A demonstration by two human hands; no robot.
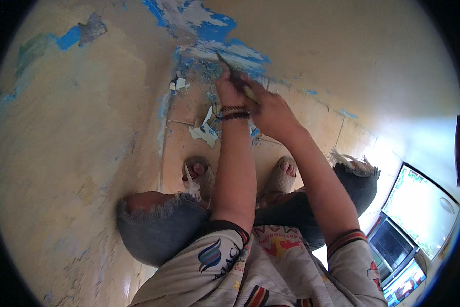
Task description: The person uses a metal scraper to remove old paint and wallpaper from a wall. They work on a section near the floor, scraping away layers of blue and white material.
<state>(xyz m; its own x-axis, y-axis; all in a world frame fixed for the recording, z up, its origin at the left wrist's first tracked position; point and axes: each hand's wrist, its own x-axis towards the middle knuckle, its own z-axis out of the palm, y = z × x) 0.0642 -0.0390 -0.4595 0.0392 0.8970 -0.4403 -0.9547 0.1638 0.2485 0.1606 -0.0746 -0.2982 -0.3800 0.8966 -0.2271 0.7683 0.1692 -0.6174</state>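
My right hand (270, 107) grips a dark, blurred scraper (237, 80) with a yellowish patch on its handle. Close against it, my left hand (230, 90) is also wrapped around the tool, a dark bracelet (235, 115) on its wrist. The scraper's thin tip points up and left, over the low part of the wall (253, 57) in the corner, where beige paint is gone and blue and whitish layers show. Whether the tip touches the wall is hard to tell. The fingers partly hide the blade.
Paint flakes (205, 134) lie on the tiled floor (182, 105) between my sandalled feet. A second wall (80, 134) rises close on the left, with peeled patches (93, 28). My bent knees flank my arms. A bright window (422, 207) is at the far right.
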